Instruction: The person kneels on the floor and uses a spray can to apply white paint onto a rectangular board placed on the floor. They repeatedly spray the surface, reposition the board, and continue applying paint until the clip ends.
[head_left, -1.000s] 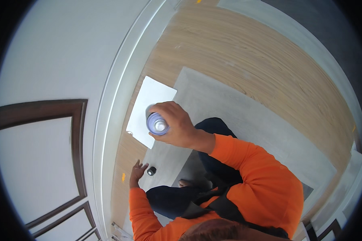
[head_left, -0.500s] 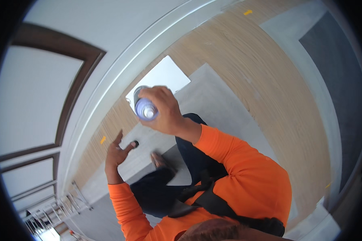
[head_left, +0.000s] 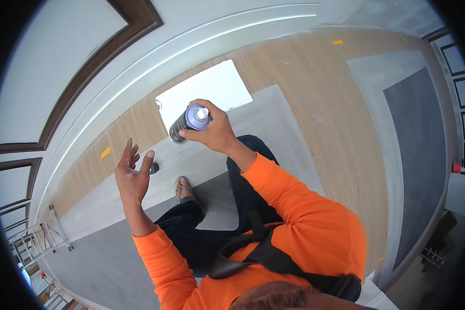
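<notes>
My right hand (head_left: 214,129) is wrapped round a spray can (head_left: 179,126) with a pale purple top, a white nozzle and a dark body. The can is tilted, its nozzle end toward me and its base over the near edge of a white panel (head_left: 212,82). Held up on the left, my left hand (head_left: 132,178) is empty, its fingers spread and a whitish smear on the palm. Just beyond its thumb a small black round piece (head_left: 154,168), like a cap, appears to lie on the floor.
Grey sheeting (head_left: 289,134) covers part of the wood-look floor (head_left: 315,82), with yellow arrow stickers (head_left: 105,152) on it. A white wall with dark-framed panels (head_left: 77,82) runs along the left. A metal ladder-like frame (head_left: 39,235) stands at lower left. My sandalled foot (head_left: 183,187) is near the cap.
My view has shifted. The can has moved away from me and tipped, so more of its side shows. My left hand has shifted left and upward, still spread.
</notes>
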Available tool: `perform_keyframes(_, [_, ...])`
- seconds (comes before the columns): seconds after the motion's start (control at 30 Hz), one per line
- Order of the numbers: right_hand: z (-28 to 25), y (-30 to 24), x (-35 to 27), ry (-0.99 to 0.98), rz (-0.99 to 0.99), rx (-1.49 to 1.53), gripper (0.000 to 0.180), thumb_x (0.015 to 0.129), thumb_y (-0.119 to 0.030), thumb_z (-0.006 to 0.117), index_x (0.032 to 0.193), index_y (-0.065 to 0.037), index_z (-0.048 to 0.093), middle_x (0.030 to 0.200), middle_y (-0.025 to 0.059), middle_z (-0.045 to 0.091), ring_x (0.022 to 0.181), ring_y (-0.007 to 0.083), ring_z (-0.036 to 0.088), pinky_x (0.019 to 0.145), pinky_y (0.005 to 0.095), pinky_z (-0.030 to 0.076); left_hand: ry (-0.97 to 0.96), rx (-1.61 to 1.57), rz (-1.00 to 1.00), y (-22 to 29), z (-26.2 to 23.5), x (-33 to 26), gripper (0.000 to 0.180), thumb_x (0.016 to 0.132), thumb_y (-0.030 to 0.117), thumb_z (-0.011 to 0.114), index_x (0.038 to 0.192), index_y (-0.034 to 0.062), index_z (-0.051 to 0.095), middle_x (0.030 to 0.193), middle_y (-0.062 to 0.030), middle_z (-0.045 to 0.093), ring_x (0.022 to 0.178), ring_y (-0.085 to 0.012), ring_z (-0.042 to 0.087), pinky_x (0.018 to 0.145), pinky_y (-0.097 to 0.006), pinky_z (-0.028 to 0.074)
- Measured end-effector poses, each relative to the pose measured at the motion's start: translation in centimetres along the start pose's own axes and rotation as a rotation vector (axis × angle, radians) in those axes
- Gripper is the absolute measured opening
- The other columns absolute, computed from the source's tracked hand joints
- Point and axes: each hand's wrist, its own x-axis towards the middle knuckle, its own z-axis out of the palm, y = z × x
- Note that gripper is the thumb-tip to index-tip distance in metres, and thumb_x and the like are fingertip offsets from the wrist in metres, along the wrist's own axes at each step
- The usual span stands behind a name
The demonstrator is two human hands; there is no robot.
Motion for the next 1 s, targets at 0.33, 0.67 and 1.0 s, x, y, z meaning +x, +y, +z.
perform_keyframes(0.33, [4.8,6.6,-2.1,-0.147,0.345,-0.021,0.064,0.069,-0.020,0.096,0.122,0.000,0.064,0.108,0.0081,0.071,0.099,0.0145,0.068,0.086,0.0313,0.057,-0.019,0.068,-0.022,-3.8,-2.3,-0.3,0.078,0.083,0.040,0.084,0.145,0.0026,0.056,0.127,-0.0284,0.068,0.119,-0.0384,0.068,0.097,-0.043,0.054])
perform_keyframes(0.67, [5.6,4.1,-2.7,-0.097,0.311,0.020,0.059,0.074,-0.013,0.093,0.123,0.002,0.063,0.102,0.0060,0.070,0.091,0.0132,0.067,0.082,0.0303,0.057,-0.165,0.260,0.073,-3.5,-2.1,-2.5,0.080,0.080,0.042,0.084,0.147,0.0089,0.056,0.125,-0.0244,0.069,0.114,-0.0389,0.067,0.098,-0.043,0.053])
perform_keyframes(1.0, [3.4,-1.9,-0.5,-0.143,-0.002,-0.110,0.065,0.074,-0.008,0.091,0.130,0.001,0.059,0.124,0.0144,0.065,0.113,0.0210,0.063,0.096,0.0356,0.053,-0.221,0.336,0.051,-4.2,-1.7,-2.4,0.077,0.083,0.040,0.081,0.146,0.0065,0.054,0.114,-0.0182,0.072,0.107,-0.0352,0.069,0.089,-0.044,0.054])
